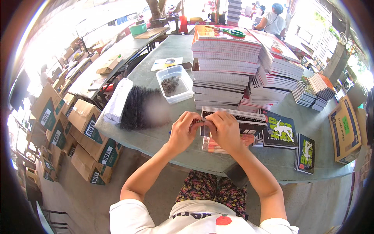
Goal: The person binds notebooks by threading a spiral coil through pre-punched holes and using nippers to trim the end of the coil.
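My left hand (183,130) and my right hand (224,126) meet with closed fingertips at the left end of a stack of spiral notebooks (251,128). Whatever small thing the fingertips pinch is hidden between them. The right hand lies over the stack's left part, its fingers bent. Under my right wrist an orange and pink printed cover (212,145) lies on the table. Close by on the right are dark spiral notebooks (278,132) with green and white print, and a single notebook (304,154) at the table's front edge.
Tall stacks of unbound books (226,58) rise behind my hands, green-handled scissors (233,32) on top. Left are a clear plastic tub (188,95) of small dark pieces and a heap of black binding coils (138,105). A cardboard box (346,132) stands right; cartons (85,121) fill the left floor.
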### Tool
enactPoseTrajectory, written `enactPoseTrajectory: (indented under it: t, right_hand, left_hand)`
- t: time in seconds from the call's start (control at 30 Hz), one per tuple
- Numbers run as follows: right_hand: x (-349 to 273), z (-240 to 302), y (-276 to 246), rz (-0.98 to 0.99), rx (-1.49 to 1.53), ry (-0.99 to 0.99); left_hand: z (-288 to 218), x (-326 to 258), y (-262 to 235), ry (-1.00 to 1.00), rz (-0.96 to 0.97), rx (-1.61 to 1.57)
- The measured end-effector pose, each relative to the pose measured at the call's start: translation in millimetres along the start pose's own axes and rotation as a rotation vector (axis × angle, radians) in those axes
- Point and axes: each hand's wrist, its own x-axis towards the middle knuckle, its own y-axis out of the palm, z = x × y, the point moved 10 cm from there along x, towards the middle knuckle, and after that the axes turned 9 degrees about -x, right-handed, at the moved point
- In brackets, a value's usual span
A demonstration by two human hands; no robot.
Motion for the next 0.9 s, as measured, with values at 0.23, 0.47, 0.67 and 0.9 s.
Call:
enactPoseTrajectory:
  t: [0.23, 0.47, 0.67, 0.9]
  right_hand:
    - [5.8, -2.6, 10.5, 0.125, -0.072, 0.057]
    - [7.1, -15.4, 16.1, 0.099, 0.064, 0.156]
    - [9.1, -10.8, 7.8, 0.038, 0.048, 0.146]
    - [6.9, -5.2, -1.9, -0.031, 0.146, 0.089]
  left_hand:
    - [22.9, 11.1, -7.6, -0.231, 0.237, -0.032]
    - [-21.9, -8.8, 6.0, 0.23, 0.104, 0.339]
    - [-34.6, -128.7, 185.2, 0.019, 0.507, 0.04]
    - [-21.0, -110.1, 151.8, -0.436, 0.786, -0.135]
